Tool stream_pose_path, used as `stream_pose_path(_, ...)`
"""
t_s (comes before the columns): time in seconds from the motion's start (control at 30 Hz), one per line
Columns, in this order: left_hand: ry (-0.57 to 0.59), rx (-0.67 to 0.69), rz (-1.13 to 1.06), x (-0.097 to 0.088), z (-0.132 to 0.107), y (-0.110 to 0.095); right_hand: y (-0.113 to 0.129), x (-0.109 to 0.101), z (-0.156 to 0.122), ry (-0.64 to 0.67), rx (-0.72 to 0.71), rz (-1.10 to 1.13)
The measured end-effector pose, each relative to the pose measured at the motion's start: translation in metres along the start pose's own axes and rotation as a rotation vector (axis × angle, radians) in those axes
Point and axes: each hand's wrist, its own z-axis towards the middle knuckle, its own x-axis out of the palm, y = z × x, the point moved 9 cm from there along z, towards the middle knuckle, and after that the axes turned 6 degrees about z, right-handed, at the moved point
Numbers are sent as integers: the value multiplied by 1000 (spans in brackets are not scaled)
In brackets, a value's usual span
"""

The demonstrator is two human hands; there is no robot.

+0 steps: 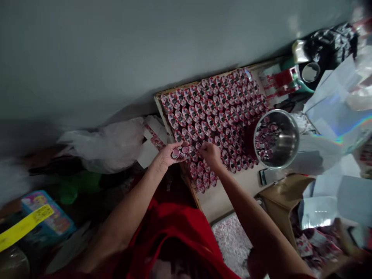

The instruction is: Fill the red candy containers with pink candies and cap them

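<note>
A flat wooden board (215, 199) carries many small red-and-white round caps (216, 106) laid in rows. My left hand (170, 154) hovers at the board's left edge, fingers curled around a few pink caps (180, 152). My right hand (210, 153) rests on the rows near the board's middle, fingers pinched down on a cap among them. A steel bowl (286, 126) holding more caps stands at the board's right side.
A white plastic bag (107, 145) lies left of the board. Shiny foil packets (337, 104) and a brown paper bag (286, 195) crowd the right. A colourful box (48, 217) with yellow tape sits lower left. A grey wall (145, 50) rises behind.
</note>
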Motion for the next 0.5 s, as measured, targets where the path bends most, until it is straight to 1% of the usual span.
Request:
stream_pose_path(0.07, 24, -12, -28, 1, 4, 3, 0, -2, 1, 12, -5, -39)
stream_pose_path(0.17, 51, -19, -59, 8, 12, 8, 3, 0, 5, 43, -7, -92)
stream_pose_path(0.23, 61, -20, -68, 15, 15, 9, 3, 2, 10, 60, 21, -129)
stream_pose_path(0.3, 60, -19, -74, 16, 15, 8, 1, 1, 16, 60, 67, -163)
stream_pose_path(0.33, 55, -14, -80, 13, 14, 6, 0, 1, 19, 58, 88, -178)
stream_pose_path(0.4, 41, 12, -99, 3, 9, 1, -3, 0, 23, 54, 114, -199)
stream_pose_path(0.5, -17, 85, -157, -24, -1, -8, -4, -4, 24, 57, 104, -210)
